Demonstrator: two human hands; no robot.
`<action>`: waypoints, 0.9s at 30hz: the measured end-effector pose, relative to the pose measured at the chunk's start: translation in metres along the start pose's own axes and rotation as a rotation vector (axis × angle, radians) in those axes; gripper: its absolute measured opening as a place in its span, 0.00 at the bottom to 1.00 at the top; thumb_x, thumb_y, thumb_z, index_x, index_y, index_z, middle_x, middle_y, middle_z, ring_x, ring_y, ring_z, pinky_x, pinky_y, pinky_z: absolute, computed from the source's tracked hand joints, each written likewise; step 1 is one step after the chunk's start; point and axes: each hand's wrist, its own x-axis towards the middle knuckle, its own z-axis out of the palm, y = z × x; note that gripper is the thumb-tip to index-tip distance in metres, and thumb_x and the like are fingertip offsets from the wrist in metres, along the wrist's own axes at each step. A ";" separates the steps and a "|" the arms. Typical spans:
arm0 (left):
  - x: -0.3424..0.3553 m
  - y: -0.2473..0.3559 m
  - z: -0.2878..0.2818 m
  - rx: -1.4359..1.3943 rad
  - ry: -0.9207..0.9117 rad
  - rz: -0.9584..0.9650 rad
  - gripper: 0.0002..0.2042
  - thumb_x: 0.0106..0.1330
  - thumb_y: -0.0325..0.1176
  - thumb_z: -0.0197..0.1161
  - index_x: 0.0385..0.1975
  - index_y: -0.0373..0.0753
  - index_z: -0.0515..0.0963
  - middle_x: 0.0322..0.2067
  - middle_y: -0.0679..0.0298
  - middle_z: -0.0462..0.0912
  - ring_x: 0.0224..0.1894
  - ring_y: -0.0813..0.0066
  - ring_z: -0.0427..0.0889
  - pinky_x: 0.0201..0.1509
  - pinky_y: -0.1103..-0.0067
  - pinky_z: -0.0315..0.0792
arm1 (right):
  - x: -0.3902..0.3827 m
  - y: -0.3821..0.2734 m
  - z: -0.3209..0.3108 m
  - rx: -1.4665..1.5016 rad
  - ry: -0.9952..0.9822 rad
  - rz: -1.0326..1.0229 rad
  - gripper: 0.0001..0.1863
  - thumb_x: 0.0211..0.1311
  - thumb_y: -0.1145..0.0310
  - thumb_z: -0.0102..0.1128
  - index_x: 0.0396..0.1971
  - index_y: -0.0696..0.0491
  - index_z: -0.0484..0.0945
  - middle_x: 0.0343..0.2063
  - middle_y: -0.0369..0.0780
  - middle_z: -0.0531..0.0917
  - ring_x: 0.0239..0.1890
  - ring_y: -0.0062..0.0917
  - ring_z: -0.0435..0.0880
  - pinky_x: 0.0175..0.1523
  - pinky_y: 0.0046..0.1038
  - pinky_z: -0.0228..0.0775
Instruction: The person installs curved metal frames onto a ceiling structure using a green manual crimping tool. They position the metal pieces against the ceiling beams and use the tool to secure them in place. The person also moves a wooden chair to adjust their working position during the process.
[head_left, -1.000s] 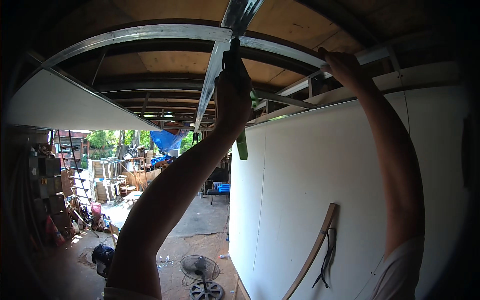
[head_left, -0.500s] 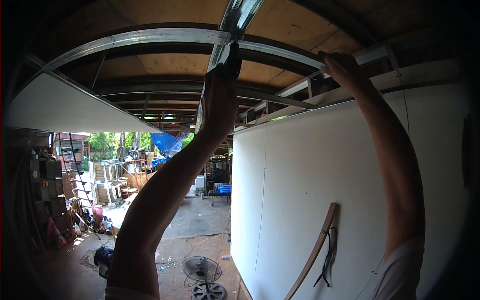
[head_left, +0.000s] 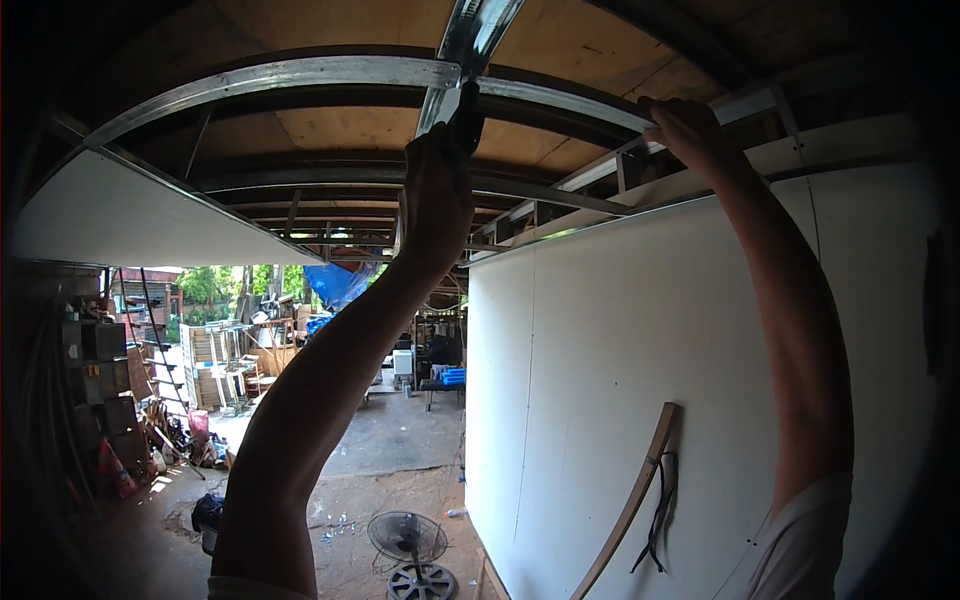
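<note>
My left hand (head_left: 436, 185) is raised, closed on a dark tool (head_left: 464, 120) held just under the crossing of metal ceiling channels, where a long channel (head_left: 445, 72) meets a crosspiece (head_left: 300, 71). The tool's lower part is hidden behind my hand and wrist. My right hand (head_left: 685, 135) grips the right-hand channel (head_left: 560, 100) near its far end, fingers curled over it. Brown boards (head_left: 553, 38) lie above the frame. A white ceiling panel (head_left: 130, 210) is fixed at the left.
A white wall (head_left: 580, 330) runs along the right, with a curved wooden batten (head_left: 648, 450) and a black strap against it. Below stands a pedestal fan (head_left: 405, 535). At the left are shelves (head_left: 100, 350), a ladder (head_left: 160, 355) and clutter; a blue tarp (head_left: 340, 283) hangs beyond.
My left hand and the tool have shifted left, and the green piece that showed below the tool is out of sight. My right hand stays at the channel.
</note>
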 end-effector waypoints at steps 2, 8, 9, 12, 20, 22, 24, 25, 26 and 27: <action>0.001 -0.001 -0.003 0.020 -0.002 0.031 0.14 0.69 0.29 0.56 0.52 0.32 0.69 0.40 0.48 0.75 0.42 0.53 0.78 0.46 0.64 0.73 | -0.002 0.004 0.003 0.006 0.041 -0.029 0.16 0.55 0.66 0.66 0.41 0.54 0.75 0.30 0.44 0.83 0.36 0.38 0.84 0.40 0.37 0.76; 0.001 -0.001 -0.010 0.060 -0.052 0.035 0.19 0.64 0.21 0.54 0.56 0.32 0.65 0.44 0.45 0.73 0.47 0.49 0.76 0.49 0.61 0.72 | -0.001 -0.001 -0.001 -0.014 0.010 -0.009 0.15 0.54 0.66 0.65 0.40 0.54 0.74 0.29 0.43 0.84 0.36 0.37 0.85 0.40 0.37 0.76; 0.001 -0.002 -0.013 0.042 -0.057 0.016 0.19 0.64 0.21 0.54 0.56 0.32 0.65 0.45 0.45 0.72 0.48 0.49 0.76 0.49 0.60 0.72 | 0.000 -0.003 -0.001 -0.005 0.012 -0.017 0.15 0.54 0.66 0.65 0.40 0.54 0.75 0.29 0.43 0.84 0.36 0.37 0.85 0.40 0.37 0.76; 0.004 -0.003 -0.010 0.079 -0.072 0.031 0.20 0.64 0.19 0.53 0.56 0.33 0.63 0.46 0.45 0.71 0.48 0.48 0.77 0.47 0.62 0.74 | 0.001 -0.001 0.001 0.001 0.033 -0.032 0.15 0.55 0.66 0.65 0.41 0.54 0.75 0.29 0.43 0.84 0.36 0.37 0.85 0.40 0.37 0.76; 0.013 -0.005 -0.021 0.323 -0.202 0.011 0.23 0.61 0.15 0.51 0.57 0.35 0.60 0.49 0.46 0.68 0.39 0.49 0.83 0.32 0.68 0.83 | -0.008 -0.012 0.005 0.031 0.015 0.046 0.16 0.56 0.65 0.64 0.43 0.54 0.75 0.30 0.43 0.84 0.36 0.36 0.84 0.40 0.36 0.76; 0.017 -0.005 -0.027 0.459 -0.297 0.024 0.25 0.60 0.15 0.52 0.58 0.34 0.60 0.50 0.46 0.67 0.37 0.49 0.83 0.29 0.69 0.83 | -0.007 -0.014 0.006 0.024 0.009 0.043 0.15 0.56 0.65 0.64 0.43 0.53 0.75 0.29 0.43 0.84 0.36 0.37 0.84 0.40 0.36 0.76; 0.024 -0.001 -0.038 0.659 -0.291 0.152 0.22 0.58 0.18 0.58 0.54 0.30 0.62 0.48 0.46 0.68 0.28 0.58 0.84 0.25 0.75 0.83 | -0.008 -0.015 0.008 0.031 -0.007 0.047 0.15 0.57 0.65 0.64 0.43 0.53 0.75 0.29 0.43 0.84 0.36 0.37 0.84 0.40 0.37 0.76; 0.027 0.003 -0.042 0.757 -0.288 0.217 0.22 0.58 0.20 0.61 0.51 0.28 0.63 0.47 0.46 0.68 0.24 0.62 0.85 0.23 0.79 0.83 | -0.011 -0.014 0.010 0.041 -0.021 0.056 0.15 0.57 0.65 0.64 0.43 0.53 0.75 0.29 0.43 0.84 0.36 0.37 0.84 0.40 0.37 0.76; 0.030 0.006 -0.044 0.821 -0.292 0.264 0.22 0.57 0.20 0.62 0.51 0.28 0.63 0.48 0.46 0.67 0.24 0.62 0.85 0.23 0.79 0.83 | -0.013 -0.012 0.012 0.050 -0.035 0.064 0.15 0.57 0.65 0.64 0.43 0.54 0.75 0.29 0.43 0.84 0.36 0.37 0.84 0.40 0.37 0.75; 0.032 0.009 -0.046 0.885 -0.296 0.311 0.22 0.57 0.20 0.62 0.51 0.28 0.63 0.49 0.45 0.67 0.24 0.62 0.85 0.23 0.79 0.83 | -0.016 -0.012 0.014 0.040 -0.044 0.066 0.15 0.57 0.65 0.63 0.43 0.54 0.75 0.29 0.44 0.83 0.36 0.37 0.84 0.40 0.37 0.75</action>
